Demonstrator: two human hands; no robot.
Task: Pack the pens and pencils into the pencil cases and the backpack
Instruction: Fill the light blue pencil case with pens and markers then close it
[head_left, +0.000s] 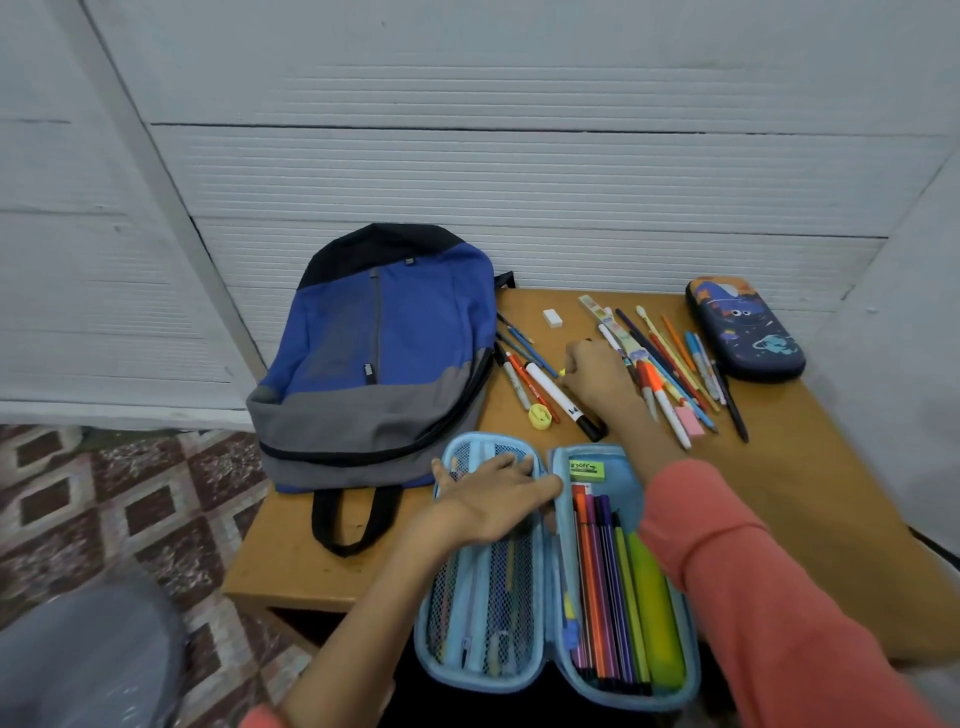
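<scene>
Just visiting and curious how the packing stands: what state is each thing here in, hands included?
Light blue pencil case: open flat, felt pens in right half.
Dark blue pencil case: closed.
Backpack: lying flat, zips look closed.
Left hand: flat on the open case's mesh half.
Right hand: fingers curled, apparently pinching the yellow-tipped pen.
Loose pens and pencils: unpacked, on the table.

A light-blue pencil case (618, 486) lies open, felt-tip pens (597, 582) lined up inside. Loose pens and pencils (670, 364) lie scattered between a flat blue-and-grey backpack (384, 332) and a closed navy pencil case (745, 327).
</scene>
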